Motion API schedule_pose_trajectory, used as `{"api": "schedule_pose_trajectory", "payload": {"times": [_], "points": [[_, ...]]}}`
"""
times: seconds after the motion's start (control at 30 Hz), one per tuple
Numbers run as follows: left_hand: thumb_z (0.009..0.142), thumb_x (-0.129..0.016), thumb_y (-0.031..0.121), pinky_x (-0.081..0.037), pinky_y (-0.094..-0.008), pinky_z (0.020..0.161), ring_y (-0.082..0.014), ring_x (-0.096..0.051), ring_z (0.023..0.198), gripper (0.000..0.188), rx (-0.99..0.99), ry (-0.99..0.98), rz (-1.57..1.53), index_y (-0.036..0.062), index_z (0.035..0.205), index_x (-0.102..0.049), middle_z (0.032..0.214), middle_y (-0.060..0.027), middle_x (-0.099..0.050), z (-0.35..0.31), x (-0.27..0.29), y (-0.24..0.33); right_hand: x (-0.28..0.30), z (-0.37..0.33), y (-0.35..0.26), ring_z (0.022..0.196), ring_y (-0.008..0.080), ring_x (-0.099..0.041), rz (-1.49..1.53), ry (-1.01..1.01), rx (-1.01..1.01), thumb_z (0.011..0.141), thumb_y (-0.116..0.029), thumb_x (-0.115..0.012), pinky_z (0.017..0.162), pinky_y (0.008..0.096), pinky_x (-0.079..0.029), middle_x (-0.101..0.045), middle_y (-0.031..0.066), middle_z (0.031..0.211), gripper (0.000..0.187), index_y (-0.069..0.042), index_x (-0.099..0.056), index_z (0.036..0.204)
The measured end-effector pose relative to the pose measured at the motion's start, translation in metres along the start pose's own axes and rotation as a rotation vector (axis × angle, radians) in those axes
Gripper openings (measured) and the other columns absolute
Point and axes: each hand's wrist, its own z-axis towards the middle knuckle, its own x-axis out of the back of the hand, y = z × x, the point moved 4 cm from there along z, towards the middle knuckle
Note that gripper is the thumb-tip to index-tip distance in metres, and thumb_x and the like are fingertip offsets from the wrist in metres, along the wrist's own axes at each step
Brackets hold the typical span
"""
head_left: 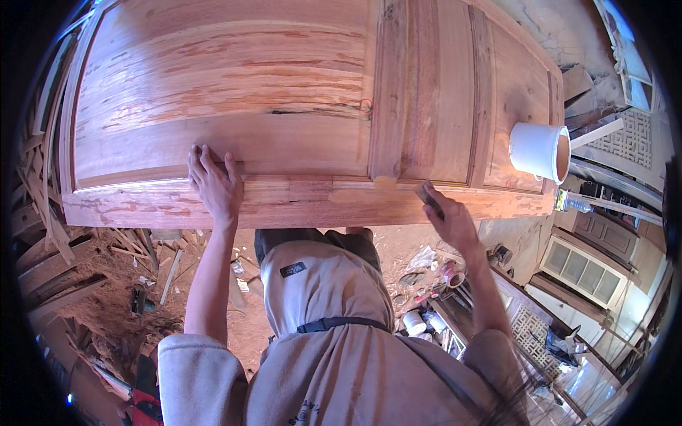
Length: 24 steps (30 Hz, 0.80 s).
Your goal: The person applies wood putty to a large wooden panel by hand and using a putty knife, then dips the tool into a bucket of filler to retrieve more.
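A large reddish wooden panelled door (305, 142) lies flat in front of me, with paler filler-like patches on its near rail and streaks across its big left panel. My left hand (215, 186) rests on the near edge of that panel, fingers stretched forward and thumb apart. Farther right, my right hand (452, 221) is closed around a small dark block (430, 201) at the near rail; its exact kind I cannot make out. My fingers and palm hide part of this block.
A white bucket (529, 151) stands on the door's right end. Wood offcuts (46, 177) are piled at the left, above a dusty floor (245, 312). Tubs, tools and clutter lie at the lower right, near a white-framed window panel (582, 272).
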Motion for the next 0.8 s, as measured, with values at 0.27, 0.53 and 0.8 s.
{"api": "schedule_pose_trajectory", "payload": {"times": [0.27,0.53,0.8], "points": [[0.099,-0.053,0.04,-0.026,-0.0534,0.115,-0.0407,-0.034,0.142,0.059,-0.009,-0.022,0.032,-0.0012,0.14,-0.044,0.152,-0.0246,-0.038,0.002,-0.004,-0.001,-0.101,-0.042,-0.074,0.044,0.0116,-0.044,2.093,0.166,-0.492,0.106,-0.05,-0.04,0.04,0.0269,-0.038,-0.05,0.0008,0.074,0.04,-0.012,-0.052,0.106],[0.099,-0.053,0.039,-0.027,-0.0524,0.115,-0.0415,-0.035,0.141,0.058,0.016,-0.032,-0.018,0.0001,0.142,-0.044,0.151,-0.0247,-0.039,0.001,0.002,0.003,-0.169,-0.104,-0.041,0.05,0.0111,-0.044,1.713,0.44,-0.753,0.107,-0.047,-0.041,0.046,0.0275,-0.042,-0.046,0.0003,0.068,0.04,-0.01,-0.05,0.095],[0.101,-0.051,0.036,-0.034,-0.0513,0.111,-0.0415,-0.042,0.136,0.05,-0.048,0.04,0.007,-0.0004,0.136,-0.049,0.146,-0.0242,-0.044,-0.003,-0.008,0.007,-0.201,-0.063,0.03,0.054,0.0096,-0.046,1.285,0.752,-0.473,0.108,-0.037,-0.043,0.05,0.0305,-0.043,-0.043,-0.0015,0.061,0.038,-0.008,-0.048,0.084]]}}
